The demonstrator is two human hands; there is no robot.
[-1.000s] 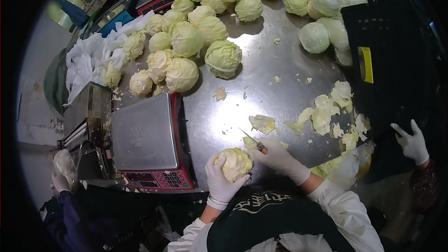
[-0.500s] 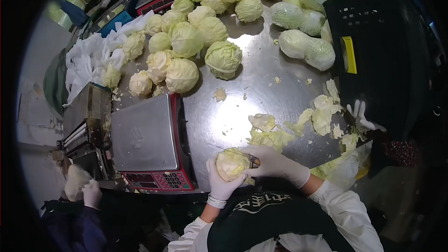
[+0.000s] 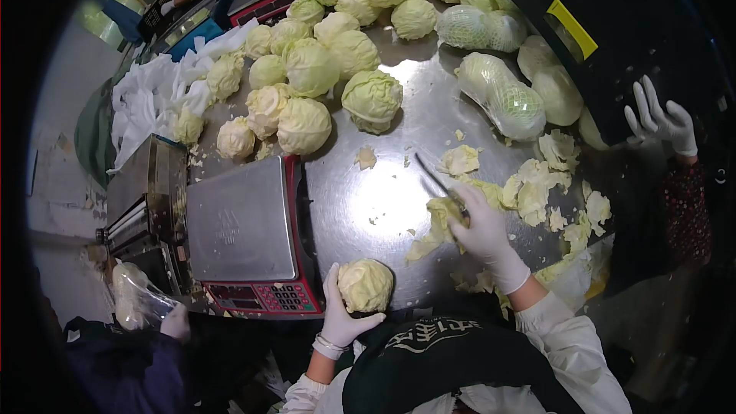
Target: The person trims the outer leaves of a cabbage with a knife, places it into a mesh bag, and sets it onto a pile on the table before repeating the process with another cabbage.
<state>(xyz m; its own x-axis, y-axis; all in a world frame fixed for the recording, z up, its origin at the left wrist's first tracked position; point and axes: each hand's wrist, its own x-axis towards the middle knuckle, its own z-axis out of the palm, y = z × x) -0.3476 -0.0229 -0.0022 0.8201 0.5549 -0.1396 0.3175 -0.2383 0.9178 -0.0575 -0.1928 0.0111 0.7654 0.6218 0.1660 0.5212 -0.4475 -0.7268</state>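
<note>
In white gloves, both my hands work at the near edge of the metal table. My left hand (image 3: 341, 322) cups a pale cabbage (image 3: 366, 285) from the left and below, thumb along its underside. My right hand (image 3: 487, 238) is out to the right, wrapped round a knife (image 3: 435, 174) whose dark blade points up and left. Loose cabbage leaves (image 3: 437, 226) lie right at its fingers, partly covered by the hand. More torn leaves (image 3: 531, 192) are spread farther right.
A red scale (image 3: 241, 222) stands left of my cabbage. Whole cabbages (image 3: 310, 67) pile behind it; wrapped ones (image 3: 502, 96) lie at back right by a dark crate (image 3: 606, 54). A co-worker's gloved hand (image 3: 663, 123) is near the crate; another person handles a bagged cabbage (image 3: 132, 295) at left.
My right hand has moved away from the cabbage, right and forward to the leaves, with the knife. The cabbage in my left hand has turned. The dark crate has shifted and tilted.
</note>
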